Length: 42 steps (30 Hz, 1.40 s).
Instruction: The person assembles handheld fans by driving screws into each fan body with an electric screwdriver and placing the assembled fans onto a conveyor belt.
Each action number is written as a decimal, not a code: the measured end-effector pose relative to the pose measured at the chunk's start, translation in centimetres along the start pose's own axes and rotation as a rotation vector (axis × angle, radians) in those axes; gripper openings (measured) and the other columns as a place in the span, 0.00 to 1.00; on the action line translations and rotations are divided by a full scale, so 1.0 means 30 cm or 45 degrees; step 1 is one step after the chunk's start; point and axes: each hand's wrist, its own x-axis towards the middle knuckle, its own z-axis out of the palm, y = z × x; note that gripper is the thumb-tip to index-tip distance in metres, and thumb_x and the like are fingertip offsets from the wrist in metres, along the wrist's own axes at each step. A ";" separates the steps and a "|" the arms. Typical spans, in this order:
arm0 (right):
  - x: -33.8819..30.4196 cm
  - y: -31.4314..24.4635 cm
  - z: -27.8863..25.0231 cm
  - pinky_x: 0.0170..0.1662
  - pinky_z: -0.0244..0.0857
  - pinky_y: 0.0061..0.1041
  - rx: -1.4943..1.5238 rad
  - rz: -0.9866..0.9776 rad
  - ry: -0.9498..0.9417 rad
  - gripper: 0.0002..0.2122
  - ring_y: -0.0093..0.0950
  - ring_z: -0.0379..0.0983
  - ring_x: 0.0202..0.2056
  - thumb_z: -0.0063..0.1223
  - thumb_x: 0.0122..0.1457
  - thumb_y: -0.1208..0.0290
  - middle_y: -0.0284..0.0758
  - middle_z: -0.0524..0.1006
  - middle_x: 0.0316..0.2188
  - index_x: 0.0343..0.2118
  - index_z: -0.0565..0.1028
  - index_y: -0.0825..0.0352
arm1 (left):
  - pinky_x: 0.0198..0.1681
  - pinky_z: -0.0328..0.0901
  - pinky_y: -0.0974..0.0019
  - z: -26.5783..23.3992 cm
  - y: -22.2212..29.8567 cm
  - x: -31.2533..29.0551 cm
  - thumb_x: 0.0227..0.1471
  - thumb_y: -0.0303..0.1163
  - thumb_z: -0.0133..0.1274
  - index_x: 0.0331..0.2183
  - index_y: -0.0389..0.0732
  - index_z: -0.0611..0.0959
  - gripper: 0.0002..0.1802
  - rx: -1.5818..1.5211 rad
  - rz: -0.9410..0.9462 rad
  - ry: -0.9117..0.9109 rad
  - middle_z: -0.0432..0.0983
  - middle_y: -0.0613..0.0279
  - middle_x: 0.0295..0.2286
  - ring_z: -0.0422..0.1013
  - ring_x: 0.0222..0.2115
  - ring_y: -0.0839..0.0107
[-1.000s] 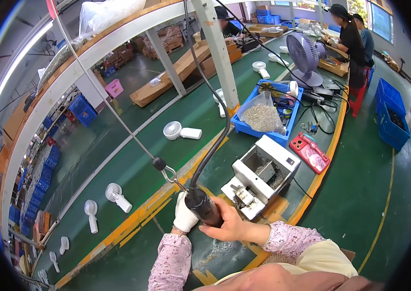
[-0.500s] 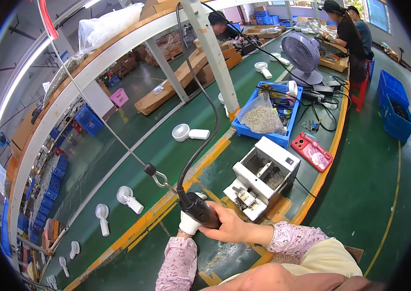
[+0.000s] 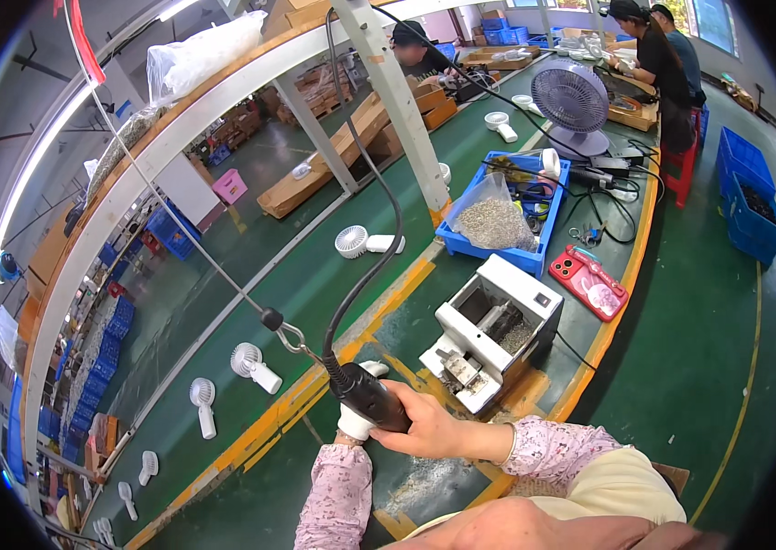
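"Green and long, what is that running from the lower left toward the upper right?"

"A smooth flat belt (image 3: 314, 302), the largest thing, with white plastic handheld fans spaced along it, one of them (image 3: 351, 242) near the middle of the frame."

"And right of centre?"

"A blue plastic tray (image 3: 487, 254) with a clear bag of small metallic pieces (image 3: 493, 225) in it. Just below it sits a smaller white boxy machine (image 3: 521, 291), open on top."

"Where's the tool?"

"Bottom centre: a black cylindrical corded hand tool (image 3: 371, 401), tilted, its cable end toward the upper left. The bare right hand (image 3: 426, 423) is curled around its barrel."

"The left?"

"The white-gloved left hand (image 3: 354, 424) sits close behind the tool, mostly covered by it. I can't tell whether it grips anything."

"Which step would you say this is?"

"I'd judge it to be steadying the tool, with both hands brought together. Its working tip is hidden, so I can't say what it meets."

"What does the next move call for?"

"A firm right grip, I think, left fingers clear of the tip, and slack at the small metal hook (image 3: 292, 339) by its cable end."
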 end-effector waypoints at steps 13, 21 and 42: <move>-0.004 -0.003 0.015 0.37 0.69 0.27 -0.027 0.053 0.033 0.30 0.32 0.77 0.33 0.63 0.48 0.71 0.42 0.77 0.33 0.52 0.61 0.73 | 0.47 0.65 0.60 -0.006 0.044 0.008 0.40 0.28 0.61 0.39 0.41 0.79 0.19 0.344 0.167 0.065 0.73 0.58 0.38 0.69 0.42 0.61; 0.011 -0.019 -0.013 0.33 0.70 0.26 -0.072 -0.028 0.034 0.31 0.30 0.78 0.29 0.63 0.49 0.71 0.41 0.78 0.28 0.53 0.60 0.76 | 0.47 0.64 0.60 0.005 0.113 0.031 0.40 0.28 0.60 0.39 0.41 0.79 0.19 0.390 0.203 0.125 0.74 0.58 0.37 0.69 0.43 0.59; -0.025 0.019 0.003 0.32 0.67 0.20 0.005 0.224 -0.031 0.18 0.22 0.70 0.27 0.53 0.51 0.85 0.34 0.70 0.30 0.43 0.61 0.69 | 0.46 0.61 0.57 -0.009 0.156 0.015 0.42 0.32 0.54 0.34 0.40 0.77 0.14 0.457 0.093 0.204 0.71 0.57 0.36 0.65 0.40 0.56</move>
